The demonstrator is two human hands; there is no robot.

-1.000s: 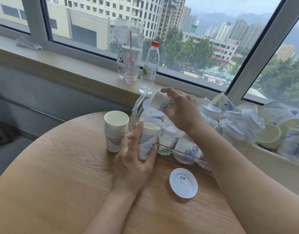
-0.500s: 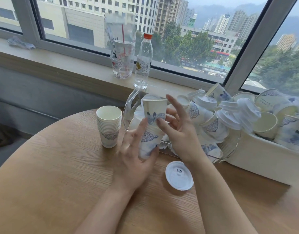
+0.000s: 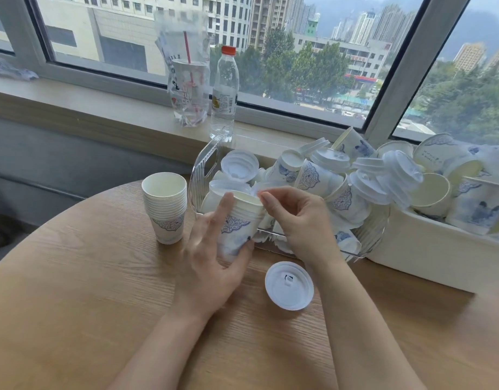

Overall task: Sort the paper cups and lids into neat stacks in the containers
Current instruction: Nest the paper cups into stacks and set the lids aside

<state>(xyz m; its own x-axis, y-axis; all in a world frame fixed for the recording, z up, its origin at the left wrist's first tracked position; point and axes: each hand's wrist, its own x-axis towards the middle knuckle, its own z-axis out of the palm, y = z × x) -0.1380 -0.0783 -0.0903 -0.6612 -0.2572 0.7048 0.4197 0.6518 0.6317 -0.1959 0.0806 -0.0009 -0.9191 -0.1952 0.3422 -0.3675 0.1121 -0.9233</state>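
Nearest me on the round wooden table, a single white lid lies flat by my right wrist, apart from everything else. Just past it my left hand holds a short nest of cups upright, thumb curled against the lower wall and the other fingers spread up its far side, so the grip is loose. My right hand pinches at the rim of the top cup, thumb and forefinger closed on the paper edge. Left of that, toward the table's back edge, the finished stack stands on its own. Behind my hands the clear container is heaped with jumbled cups and lids, and the white container to its right overflows too. I think the risk is a crooked seat: if I press the rim on one side, the top cup could jam tilted or crease, and with so light a hold the nest might slip and knock into the heap, spilling lids over the clear container's low front wall.
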